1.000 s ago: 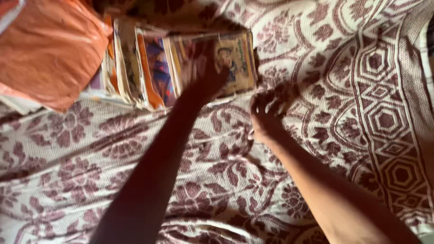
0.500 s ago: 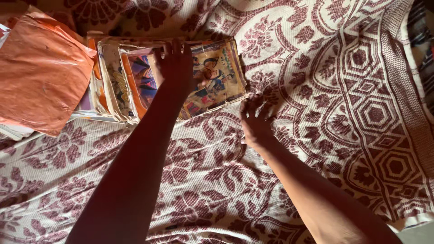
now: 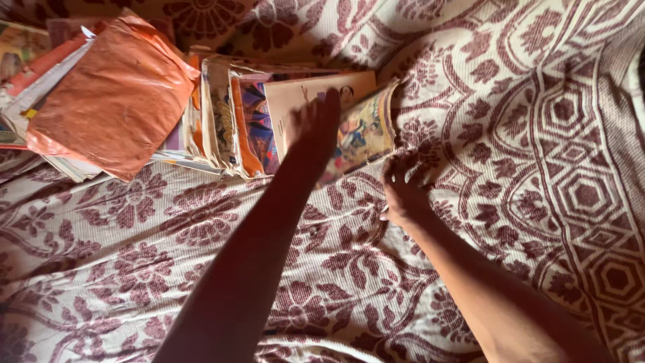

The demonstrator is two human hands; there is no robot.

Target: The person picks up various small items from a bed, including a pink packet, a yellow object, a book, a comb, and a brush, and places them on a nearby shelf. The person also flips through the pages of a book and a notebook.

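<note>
Head view: the left hand (image 3: 314,128) lies flat, fingers spread, on a thin picture booklet (image 3: 359,128) atop the stack by the bedspread's (image 3: 134,269) far edge. The right hand (image 3: 403,191), open, touches its near corner. It looks light, floppy and slick; best pinched at that lifting right edge.

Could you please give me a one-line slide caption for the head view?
Left hand pressing on fanned picture booklets, right hand at their lifted edge, on a maroon-patterned bedspread.
</note>
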